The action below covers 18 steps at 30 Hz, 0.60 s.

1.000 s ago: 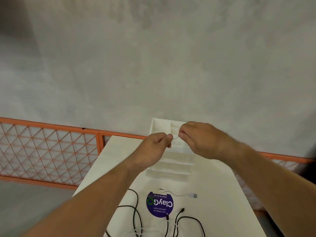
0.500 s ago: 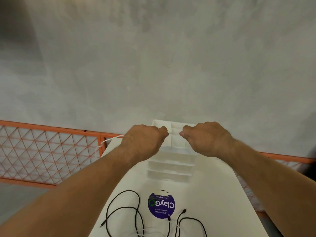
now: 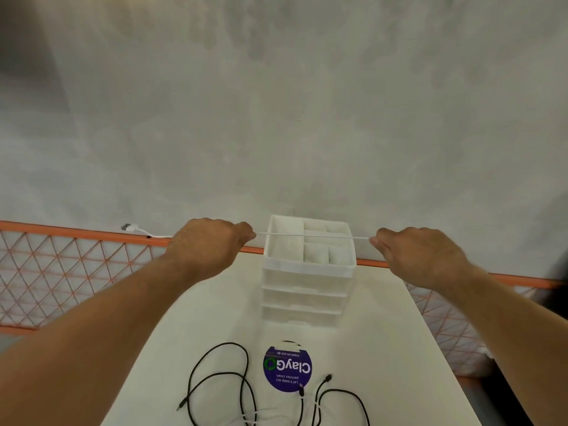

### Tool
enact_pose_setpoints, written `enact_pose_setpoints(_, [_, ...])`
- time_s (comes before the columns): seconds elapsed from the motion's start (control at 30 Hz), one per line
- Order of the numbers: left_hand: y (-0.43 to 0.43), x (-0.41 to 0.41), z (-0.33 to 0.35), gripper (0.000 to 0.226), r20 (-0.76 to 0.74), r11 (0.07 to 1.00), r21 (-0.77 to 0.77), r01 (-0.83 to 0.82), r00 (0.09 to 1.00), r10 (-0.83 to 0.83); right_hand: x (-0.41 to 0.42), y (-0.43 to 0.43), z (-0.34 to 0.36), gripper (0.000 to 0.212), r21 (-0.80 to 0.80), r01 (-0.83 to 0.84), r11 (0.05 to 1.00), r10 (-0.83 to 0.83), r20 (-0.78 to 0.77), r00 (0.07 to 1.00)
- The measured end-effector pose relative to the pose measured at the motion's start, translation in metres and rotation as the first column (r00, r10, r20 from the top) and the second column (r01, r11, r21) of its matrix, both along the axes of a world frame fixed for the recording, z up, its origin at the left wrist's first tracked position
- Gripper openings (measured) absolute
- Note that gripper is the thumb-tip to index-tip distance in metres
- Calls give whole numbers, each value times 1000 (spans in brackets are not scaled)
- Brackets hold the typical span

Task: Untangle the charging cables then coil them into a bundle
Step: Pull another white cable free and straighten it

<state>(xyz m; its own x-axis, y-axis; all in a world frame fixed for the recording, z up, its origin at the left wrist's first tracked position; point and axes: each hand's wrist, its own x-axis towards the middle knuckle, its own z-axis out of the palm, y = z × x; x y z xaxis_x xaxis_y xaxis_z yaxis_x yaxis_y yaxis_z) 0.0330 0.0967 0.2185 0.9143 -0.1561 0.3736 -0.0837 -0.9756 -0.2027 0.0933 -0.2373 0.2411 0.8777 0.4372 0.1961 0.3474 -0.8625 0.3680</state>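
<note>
Currently a white charging cable (image 3: 312, 235) is held taut above the worktop (image 3: 215, 302), stretched left to right btwn both hands. It is gripped by the curled fingers of the left hand (image 3: 209, 244) and pinched at the fingertips of the right hand (image 3: 421, 256). Its plug end (image 3: 132, 228) is seen sticking out left of the left hand. The span is carried over a white drawer organiser (image 3: 307, 290) at the far end. Black cables (image 3: 228, 344) are left tangled at the near edge, next to a round purple sticker (image 3: 287, 368)

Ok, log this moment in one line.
left hand: grips white cable | right hand: pinches it | cable: taut | black cables: on table
</note>
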Motion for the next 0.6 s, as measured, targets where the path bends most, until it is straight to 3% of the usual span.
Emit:
enact_pose_setpoints(0.17, [26, -7, -1, 31, 3, 1000, -20, 7, 1000, -6, 3, -22, -2, 38, 14, 40, 999, -40, 10, 999])
enact_pose_setpoints(0.43, [56, -19, -31, 40, -31, 999, -36, -1, 1000, -1, -2, -43, -28, 36, 44, 118, 992, -116, -55, 992])
enact_pose_setpoints(0.53, [48, -25, -47, 37, -55, 996, -86, -14, 998, 9, -6, -43, -52, 44, 68, 152, 986, -146, -84, 986])
enact_pose_setpoints(0.6, [37, -33, -55, 37, -99, 995, -96, -41, 995, 32, -9, -45, -73, 60, 84, 121, 989, -122, -1, 993])
